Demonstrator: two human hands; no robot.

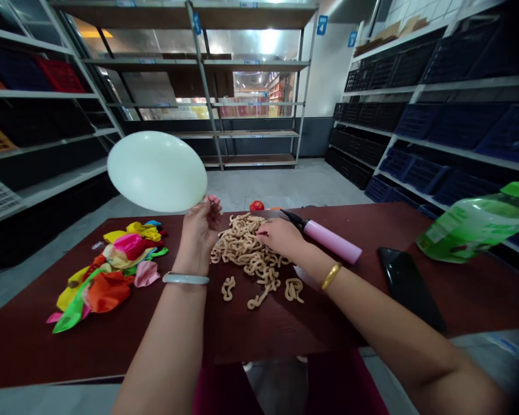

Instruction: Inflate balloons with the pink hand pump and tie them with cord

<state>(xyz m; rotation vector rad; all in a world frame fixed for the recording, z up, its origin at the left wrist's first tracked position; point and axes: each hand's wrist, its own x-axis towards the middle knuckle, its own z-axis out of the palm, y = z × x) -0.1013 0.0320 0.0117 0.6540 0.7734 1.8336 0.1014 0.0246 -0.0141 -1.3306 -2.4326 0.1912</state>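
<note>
An inflated pale mint balloon [158,171] is held at its neck by my left hand [202,222], whose fingers are pinched together. My right hand [281,237] rests at the right side of a heap of tan curly strands [246,245]; its fingers are bent and their tips touch the heap, and what they hold, if anything, is hidden. Two small clumps of the same strands lie in front of the heap. A pink pump [333,241] with a black nozzle lies just beyond my right hand. Flat, uninflated balloons [108,291] in several colours are piled left of my left hand.
On the right of the dark red table [164,346] are a black phone [409,285] and a green bottle [473,227], which looks tilted. A small red object [256,206] shows at the far edge. Shelves with crates [450,124] stand beyond on both sides.
</note>
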